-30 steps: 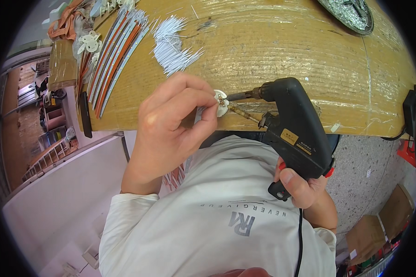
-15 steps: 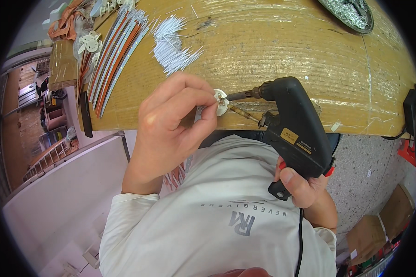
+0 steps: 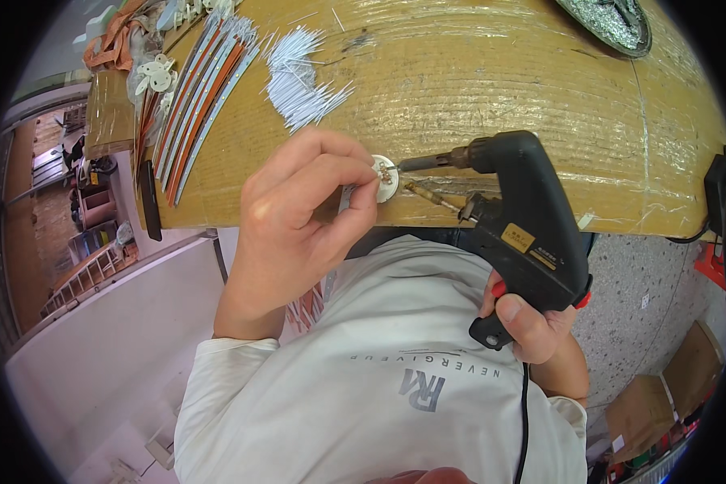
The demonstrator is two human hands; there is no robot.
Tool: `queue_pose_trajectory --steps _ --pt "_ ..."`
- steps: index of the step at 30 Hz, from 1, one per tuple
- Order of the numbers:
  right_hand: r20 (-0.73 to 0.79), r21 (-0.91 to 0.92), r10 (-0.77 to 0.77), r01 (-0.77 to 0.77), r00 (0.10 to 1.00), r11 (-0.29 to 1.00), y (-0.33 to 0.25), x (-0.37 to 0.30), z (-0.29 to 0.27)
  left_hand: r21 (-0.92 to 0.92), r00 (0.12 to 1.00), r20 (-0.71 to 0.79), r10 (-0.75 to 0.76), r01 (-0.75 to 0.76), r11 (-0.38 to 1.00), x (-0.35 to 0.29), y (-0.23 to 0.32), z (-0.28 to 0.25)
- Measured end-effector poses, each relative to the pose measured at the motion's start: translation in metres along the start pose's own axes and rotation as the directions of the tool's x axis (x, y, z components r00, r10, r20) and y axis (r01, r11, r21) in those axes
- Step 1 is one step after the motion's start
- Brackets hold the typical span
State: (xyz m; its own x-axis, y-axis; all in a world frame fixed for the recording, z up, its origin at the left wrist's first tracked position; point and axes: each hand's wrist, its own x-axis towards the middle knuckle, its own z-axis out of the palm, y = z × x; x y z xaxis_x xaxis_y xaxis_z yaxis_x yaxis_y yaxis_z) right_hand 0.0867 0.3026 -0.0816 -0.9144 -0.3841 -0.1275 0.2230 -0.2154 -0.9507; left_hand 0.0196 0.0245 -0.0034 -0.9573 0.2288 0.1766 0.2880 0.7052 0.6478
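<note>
My left hand [image 3: 306,206] is closed, thumb and forefinger pinching the left edge of a small round white circuit board [image 3: 388,187]. Brownish metal spots show in the board's middle; its left side is hidden by my fingertips. My right hand [image 3: 528,323] grips the handle of a black soldering gun [image 3: 532,226], with a finger by its red trigger. The gun's dark tip points left and ends at the board's right edge. Below the tip, a thin brass-coloured tube [image 3: 431,195] slants toward the board, its end a little apart from it.
Thin white wires [image 3: 298,81] lie in a pile beyond my left hand. Orange and white strips [image 3: 206,105] are stacked left of them, near white discs [image 3: 158,74]. A dark tray [image 3: 613,24] of shiny bits stands far right. The gun's black cable [image 3: 524,419] hangs across my shirt.
The soldering gun has drawn back slightly to the right, its tip moving from the board's middle to its edge. The brass tube has also come away from the board. My left hand stays nearly still.
</note>
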Motion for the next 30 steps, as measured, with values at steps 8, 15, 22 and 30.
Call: queue_pose_trajectory --steps 8,15,22,30 --pt "-0.154 0.127 0.106 -0.086 0.982 0.988 -0.007 -0.004 0.007 -0.001 1.0 -0.002 0.016 -0.016 1.0 0.0 -0.001 0.002" --pt "-0.152 0.107 0.103 -0.087 0.983 0.99 -0.01 -0.001 0.007 0.018 0.999 -0.009 0.034 -0.034 0.999 -0.001 -0.003 0.001" --pt "-0.181 0.143 0.063 -0.037 0.982 0.989 -0.012 -0.001 0.013 -0.101 0.996 -0.059 0.061 -0.067 0.993 -0.013 -0.003 0.004" --pt "-0.31 0.154 0.039 0.01 0.95 0.988 -0.017 0.001 0.023 -0.165 0.98 -0.061 0.188 -0.195 0.967 -0.017 -0.003 0.0"
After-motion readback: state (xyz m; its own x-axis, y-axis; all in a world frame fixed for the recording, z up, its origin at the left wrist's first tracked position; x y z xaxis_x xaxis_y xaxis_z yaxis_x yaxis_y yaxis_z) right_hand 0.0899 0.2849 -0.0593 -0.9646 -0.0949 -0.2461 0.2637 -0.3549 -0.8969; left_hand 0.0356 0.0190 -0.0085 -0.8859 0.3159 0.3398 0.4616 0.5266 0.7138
